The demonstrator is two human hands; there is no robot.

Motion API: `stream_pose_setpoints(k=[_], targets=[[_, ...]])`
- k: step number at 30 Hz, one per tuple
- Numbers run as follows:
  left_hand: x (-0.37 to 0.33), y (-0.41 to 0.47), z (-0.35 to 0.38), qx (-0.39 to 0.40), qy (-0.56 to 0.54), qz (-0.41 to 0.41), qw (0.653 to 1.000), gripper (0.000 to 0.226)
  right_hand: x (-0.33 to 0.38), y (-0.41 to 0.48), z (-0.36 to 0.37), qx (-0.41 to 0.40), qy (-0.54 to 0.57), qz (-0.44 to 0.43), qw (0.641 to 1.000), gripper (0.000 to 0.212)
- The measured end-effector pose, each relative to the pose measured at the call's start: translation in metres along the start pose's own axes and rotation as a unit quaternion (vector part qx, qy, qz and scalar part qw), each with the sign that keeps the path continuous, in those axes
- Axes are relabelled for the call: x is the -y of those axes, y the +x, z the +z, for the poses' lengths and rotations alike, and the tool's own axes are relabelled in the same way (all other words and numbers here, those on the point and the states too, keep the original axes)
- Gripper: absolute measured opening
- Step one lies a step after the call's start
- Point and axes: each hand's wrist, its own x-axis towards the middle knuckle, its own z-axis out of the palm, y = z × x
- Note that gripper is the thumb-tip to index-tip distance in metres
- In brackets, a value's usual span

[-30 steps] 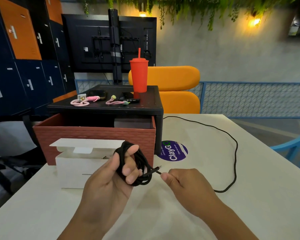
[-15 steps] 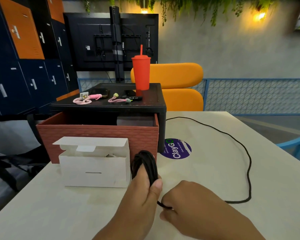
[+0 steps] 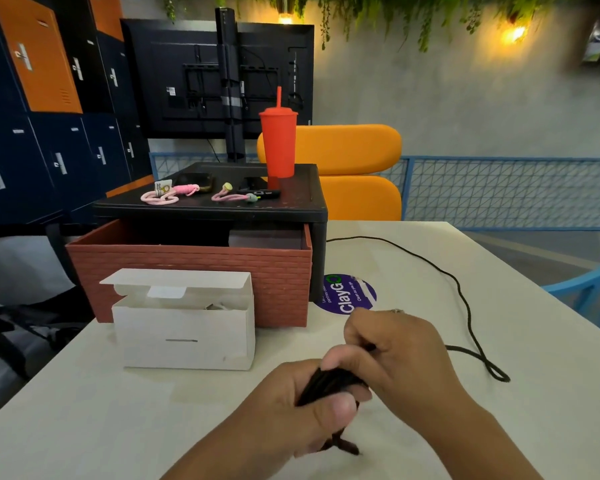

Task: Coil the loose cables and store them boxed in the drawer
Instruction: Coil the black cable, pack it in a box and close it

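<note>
My left hand [image 3: 291, 407] grips a coiled black cable [image 3: 328, 384] low over the white table [image 3: 84, 410], thumb pressed across the bundle. My right hand [image 3: 399, 355] curls over the coil's far end and pinches it. A loop of the cable sticks out under my left hand. A second loose black cable [image 3: 465, 306] runs across the table on the right. An open white box [image 3: 184, 330] stands to the left with its lid flap up. Behind it the brick-red drawer [image 3: 187, 271] is pulled out from a black stand [image 3: 208, 209].
On the stand sit a red tumbler with a straw [image 3: 278, 147], two pink cables [image 3: 168, 195], and dark phones. A purple sticker [image 3: 349, 294] lies on the table. An orange chair [image 3: 357, 171] stands behind, a blue chair [image 3: 589, 289] at the right, lockers at the left.
Both hands dropped lower and came together. The coil, held up in my left hand before, is squeezed flat between both hands, and my right hand moved from the plug end onto the bundle.
</note>
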Motion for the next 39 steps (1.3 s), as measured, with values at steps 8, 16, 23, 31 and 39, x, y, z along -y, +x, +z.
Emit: stream_pose_setpoints(k=[8,16,23,31,39], targets=[[-0.001,-0.001,0.0,-0.098,-0.178,0.035,0.979,0.059,0.005,-0.004,0.02,0.063,0.317,0.043,0.945,0.055],[0.0,-0.003,-0.01,-0.046,-0.226,-0.016,0.973,0.046,0.009,-0.003,0.023,0.079,0.326,0.13,0.933,0.046],[-0.004,-0.006,-0.015,-0.03,-0.257,-0.085,0.962,0.038,0.006,-0.003,0.026,0.129,0.324,0.109,0.931,0.061],[-0.012,-0.001,-0.025,-0.2,-0.406,0.03,0.891,0.047,-0.027,-0.002,0.013,0.076,0.026,0.158,0.984,0.086],[-0.007,0.003,-0.027,-0.245,-0.409,0.073,0.876,0.046,-0.01,0.0,0.009,0.266,-0.02,0.228,0.936,0.058]])
